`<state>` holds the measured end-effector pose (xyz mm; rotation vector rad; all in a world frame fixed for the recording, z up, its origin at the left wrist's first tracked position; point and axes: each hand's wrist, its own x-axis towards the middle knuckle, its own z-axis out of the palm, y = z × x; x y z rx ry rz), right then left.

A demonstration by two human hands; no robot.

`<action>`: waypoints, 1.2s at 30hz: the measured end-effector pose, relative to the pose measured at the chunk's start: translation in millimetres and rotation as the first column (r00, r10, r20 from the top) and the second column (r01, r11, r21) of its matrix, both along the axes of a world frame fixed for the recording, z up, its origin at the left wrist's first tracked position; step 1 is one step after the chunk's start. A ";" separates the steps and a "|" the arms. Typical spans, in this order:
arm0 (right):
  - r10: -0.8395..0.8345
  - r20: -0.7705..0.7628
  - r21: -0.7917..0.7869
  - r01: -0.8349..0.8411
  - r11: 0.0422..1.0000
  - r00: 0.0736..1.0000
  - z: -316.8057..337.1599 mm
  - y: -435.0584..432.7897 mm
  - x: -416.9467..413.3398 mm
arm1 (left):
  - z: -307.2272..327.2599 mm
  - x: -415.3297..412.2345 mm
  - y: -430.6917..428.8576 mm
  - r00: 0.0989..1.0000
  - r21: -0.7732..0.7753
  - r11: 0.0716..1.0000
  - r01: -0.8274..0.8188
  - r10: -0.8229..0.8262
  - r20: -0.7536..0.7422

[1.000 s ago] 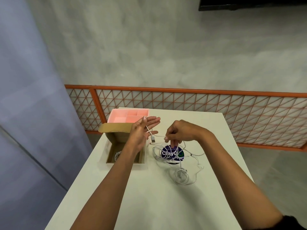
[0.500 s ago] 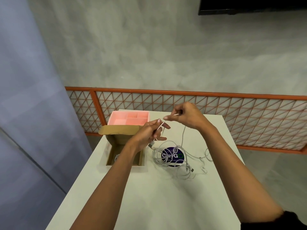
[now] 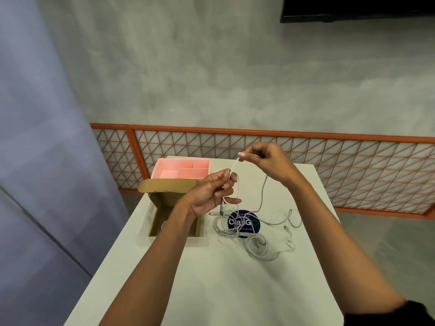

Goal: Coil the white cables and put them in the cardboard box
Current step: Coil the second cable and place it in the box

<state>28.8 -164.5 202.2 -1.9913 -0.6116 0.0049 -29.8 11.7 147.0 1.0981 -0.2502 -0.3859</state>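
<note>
Two hands work on one white cable (image 3: 262, 196) above the table (image 3: 211, 278). To the left of the left hand (image 3: 209, 194) and a little under it stands the cardboard box (image 3: 164, 198), with its flap open. Something pale shows on its floor, but it is too small to say that it is a cable. Behind the box is a pink tray (image 3: 181, 169).

The left hand has its fingers curled round the cable, and the plug (image 3: 222, 209) hangs just below the hand. The right hand (image 3: 268, 161), higher and further away, pinches the same cable between thumb and finger, so a short piece is stretched between both hands.

Below the right hand, the other cables (image 3: 256, 245) lie in a loose tangle over a blue round sticker (image 3: 244, 223).

I judge that the coiling of this cable is only beginning, and most of the work is left.
</note>
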 end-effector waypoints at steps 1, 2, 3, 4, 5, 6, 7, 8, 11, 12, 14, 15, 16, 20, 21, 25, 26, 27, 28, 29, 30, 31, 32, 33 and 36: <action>-0.005 0.008 0.013 0.005 1.000 1.000 -0.1 0.9 0.5 | 0.5 1.2 0.3 1.000 -0.011 1.000 -0.001 0.001 0.008; -0.017 0.015 0.033 0.017 0.999 1.000 -0.4 1.6 1.2 | 1.4 1.4 0.4 1.000 -0.025 1.000 0.000 0.000 0.007; -0.038 0.027 0.056 0.036 0.998 0.999 -0.2 2.6 1.5 | 1.5 1.6 0.7 1.000 -0.048 0.999 -0.001 0.001 -0.003; -0.061 0.040 0.079 0.057 0.995 0.997 0.9 3.4 1.7 | 1.1 2.0 1.1 1.000 -0.069 0.998 -0.004 0.003 -0.012; -0.079 0.051 0.098 0.073 0.992 0.996 2.0 4.5 2.0 | 0.2 2.3 1.8 1.000 -0.082 0.997 -0.014 0.013 -0.012; -0.084 0.056 0.110 0.078 0.991 0.995 3.1 5.1 2.9 | -1.0 2.8 2.4 1.000 -0.088 0.996 -0.027 0.026 -0.008; -0.080 0.062 0.109 0.073 0.991 0.995 3.8 5.3 3.8 | -2.6 3.3 3.2 0.999 -0.095 0.995 -0.035 0.035 -0.005; -0.069 0.069 0.097 0.063 0.993 0.995 4.3 4.9 4.9 | -3.4 3.8 4.0 0.999 -0.105 0.994 -0.035 0.035 -0.001; -0.040 0.068 0.023 0.039 0.999 0.997 2.6 1.5 8.5 | -2.5 7.0 7.8 1.000 -0.161 0.987 0.001 0.002 0.023; -0.028 0.052 -0.009 0.028 1.000 0.998 0.7 0.0 8.8 | -0.9 7.9 8.9 0.999 -0.188 0.982 0.017 -0.012 0.032; 0.032 0.011 -0.076 -0.031 0.997 0.999 -5.6 -2.5 6.2 | 3.6 9.7 9.8 0.999 -0.242 0.970 0.036 -0.028 0.033; 0.070 -0.017 -0.101 -0.071 0.992 0.997 -10.0 -3.3 4.7 | 6.4 10.5 9.5 0.999 -0.258 0.965 0.039 -0.033 0.030; 0.100 -0.048 -0.113 -0.105 0.988 0.994 -13.5 -3.7 3.4 | 9.3 11.2 8.6 0.999 -0.258 0.965 0.039 -0.032 0.029; 0.060 -0.057 -0.044 -0.063 0.997 0.997 -10.3 -2.5 6.1 | 16.2 10.2 1.4 1.000 -0.042 0.999 0.000 0.001 0.013; 0.029 -0.033 -0.010 -0.029 1.000 0.999 -5.2 -2.2 7.4 | 15.7 9.5 -0.7 1.000 -0.011 1.000 0.003 -0.003 0.007; -0.009 0.030 -0.046 0.011 0.999 0.999 6.0 -2.8 12.2 | 14.7 9.3 -4.6 1.000 -0.081 0.997 -0.003 0.003 0.003; -0.032 0.029 -0.092 0.035 0.995 0.999 3.7 -3.1 13.5 | 15.4 9.8 -5.1 1.000 -0.120 0.993 -0.007 0.008 0.010; -0.059 0.011 -0.121 0.060 0.991 0.998 -0.3 -3.7 14.7 | 16.5 10.3 -6.1 1.000 -0.155 0.988 -0.015 0.018 0.020; -0.075 -0.022 -0.124 0.072 0.990 0.997 -5.1 -4.3 14.9 | 17.9 11.0 -6.7 0.999 -0.182 0.983 -0.039 0.044 0.026; -0.074 -0.065 -0.113 0.066 0.991 0.995 -11.3 -4.7 14.6 | 19.0 11.8 -7.2 0.996 -0.201 0.976 -0.077 0.083 0.023; -0.067 -0.107 -0.104 0.056 0.993 0.992 -17.6 -4.5 13.8 | 20.2 12.9 -7.0 0.992 -0.215 0.969 -0.119 0.125 0.016; -0.068 -0.133 -0.109 0.054 0.993 0.989 -23.8 -4.1 12.7 | 20.8 14.6 -6.3 0.988 -0.223 0.963 -0.150 0.156 0.010; -0.084 -0.142 -0.122 0.067 0.990 0.986 -29.2 -3.7 11.2 | 20.5 16.0 -5.3 0.985 -0.223 0.960 -0.168 0.174 0.009; -0.113 -0.132 -0.135 0.095 0.986 0.985 -33.8 -3.3 10.3 | 20.2 17.3 -4.8 0.983 -0.218 0.960 -0.174 0.181 0.011; -0.166 -0.080 -0.165 0.152 0.975 0.983 -43.2 -1.3 7.0 | 16.7 18.4 -5.1 0.981 -0.228 0.955 -0.188 0.191 -0.005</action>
